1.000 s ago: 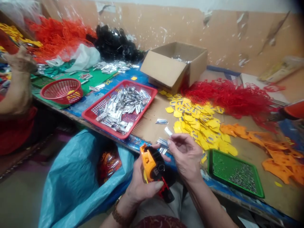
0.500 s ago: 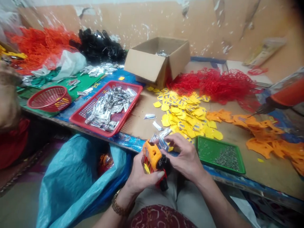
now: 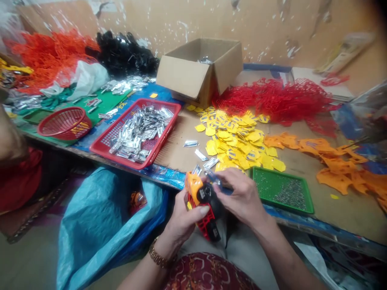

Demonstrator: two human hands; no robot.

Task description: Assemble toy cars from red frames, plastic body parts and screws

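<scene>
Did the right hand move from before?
Yes. The right hand has moved closer to the green plastic tray, and now sits just in front of the tray's near left corner.

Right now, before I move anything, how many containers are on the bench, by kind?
Red rectangular mesh tray: 1
Green mesh tray: 1
Round red basket: 1
Cardboard box: 1
Total: 4
</scene>
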